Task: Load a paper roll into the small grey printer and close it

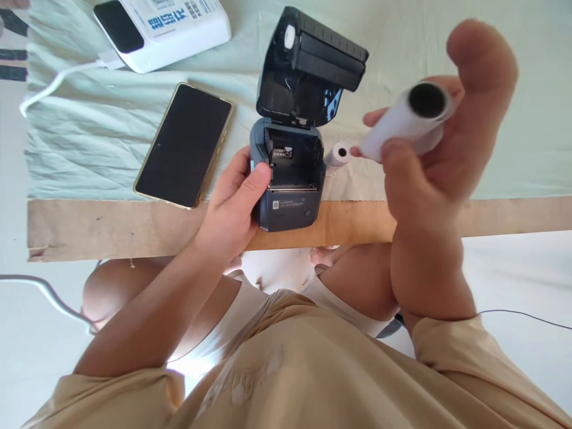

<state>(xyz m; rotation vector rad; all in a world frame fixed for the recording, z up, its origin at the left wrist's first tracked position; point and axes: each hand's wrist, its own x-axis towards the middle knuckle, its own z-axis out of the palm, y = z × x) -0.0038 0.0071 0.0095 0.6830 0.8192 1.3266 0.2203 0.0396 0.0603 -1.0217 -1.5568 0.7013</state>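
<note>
A dark portable label printer [288,211] is gripped by my left hand [239,193], the thumb over its left rim. Its black lid [308,65] stands swung up, and the paper bay inside holds no roll. To the right, my right hand [447,149] pinches a white paper roll [397,122] between thumb and fingers. The roll is raised and tilted, its dark hollow core facing up and right. A smaller white roll [336,155] lies on the cloth just right of the printer.
Left of the printer lies a smartphone [184,146], its screen dark. Behind it sits a white power bank [179,36] with a white cable [62,74] plugged in. A pale green cloth [111,137] covers the table, whose bare wooden edge [111,232] runs along the front.
</note>
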